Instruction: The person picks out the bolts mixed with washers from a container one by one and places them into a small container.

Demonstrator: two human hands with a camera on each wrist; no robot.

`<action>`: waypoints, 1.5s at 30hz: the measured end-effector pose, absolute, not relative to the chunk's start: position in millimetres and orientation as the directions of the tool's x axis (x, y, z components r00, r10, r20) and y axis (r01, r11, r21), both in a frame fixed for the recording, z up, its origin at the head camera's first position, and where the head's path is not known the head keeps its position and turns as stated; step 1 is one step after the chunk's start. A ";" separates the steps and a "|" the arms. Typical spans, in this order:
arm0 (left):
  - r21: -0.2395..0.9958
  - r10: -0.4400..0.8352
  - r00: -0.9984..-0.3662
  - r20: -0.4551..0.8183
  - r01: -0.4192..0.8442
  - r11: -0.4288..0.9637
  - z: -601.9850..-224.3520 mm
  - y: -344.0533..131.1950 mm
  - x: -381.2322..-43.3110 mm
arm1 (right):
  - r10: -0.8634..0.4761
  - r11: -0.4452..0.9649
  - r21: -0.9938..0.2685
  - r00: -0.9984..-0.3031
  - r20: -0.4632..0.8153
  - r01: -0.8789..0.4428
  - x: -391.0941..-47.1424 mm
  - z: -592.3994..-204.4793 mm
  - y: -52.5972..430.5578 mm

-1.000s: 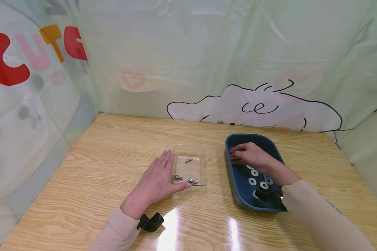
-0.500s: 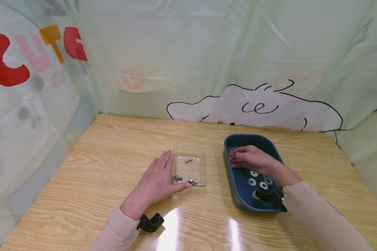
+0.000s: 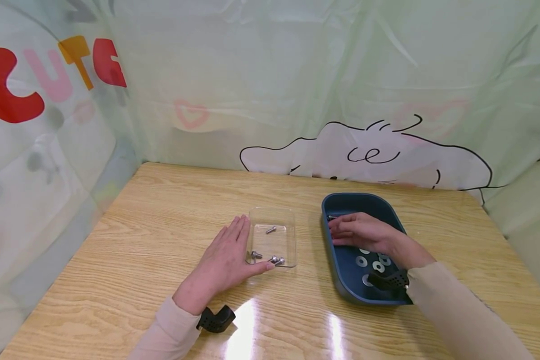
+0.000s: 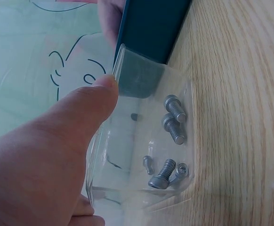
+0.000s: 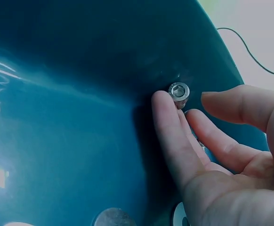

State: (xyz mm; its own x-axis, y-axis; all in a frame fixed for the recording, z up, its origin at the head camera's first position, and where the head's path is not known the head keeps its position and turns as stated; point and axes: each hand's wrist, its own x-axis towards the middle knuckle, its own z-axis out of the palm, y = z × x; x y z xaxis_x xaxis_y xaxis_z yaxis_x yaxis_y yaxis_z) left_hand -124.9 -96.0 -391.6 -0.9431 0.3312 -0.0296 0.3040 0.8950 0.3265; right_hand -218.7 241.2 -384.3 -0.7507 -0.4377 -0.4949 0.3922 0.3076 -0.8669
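Observation:
My left hand (image 3: pixel 222 260) rests against the left and near sides of a small clear plastic box (image 3: pixel 270 242). Its fingers lie straight, and the thumb touches the rim. Inside the box lie several metal socket-head screws (image 4: pixel 173 129), one smaller than the others. My right hand (image 3: pixel 364 233) reaches down into a dark blue bin (image 3: pixel 337 277), close to its left wall. In the right wrist view a socket-head screw (image 5: pixel 178 91) lies by that wall. The index fingertip (image 5: pixel 163 100) touches its head or is right beside it, while the thumb stays apart from it.
Several flat metal washers (image 3: pixel 362 261) lie on the bin's floor, partly under the right wrist and its black camera (image 3: pixel 389 279). Both containers stand on a wooden table (image 3: pixel 162 210). A printed curtain (image 3: pixel 270 100) hangs behind the table.
My right hand has shifted slightly toward the near end of the bin, along its left wall. A screw near the fingertips shows more clearly now. The left hand has stayed still.

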 end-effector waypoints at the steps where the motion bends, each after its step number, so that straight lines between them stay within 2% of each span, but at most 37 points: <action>1: 0.327 0.331 -0.943 -0.030 0.304 0.895 -391.6 -95.9 -124.8 | -0.438 0.305 -0.867 -0.750 -0.496 0.395 -218.7 -384.7 241.1; 23: 0.321 0.329 -0.944 -0.023 0.304 0.897 -391.2 -96.3 -124.2 | -0.411 0.322 -0.855 -0.754 -0.513 0.406 -217.3 -384.1 236.3; 45: 0.324 0.326 -0.945 -0.029 0.300 0.897 -391.1 -94.9 -124.1 | -0.484 0.191 -0.906 -0.767 -0.422 0.377 -215.7 -364.0 242.4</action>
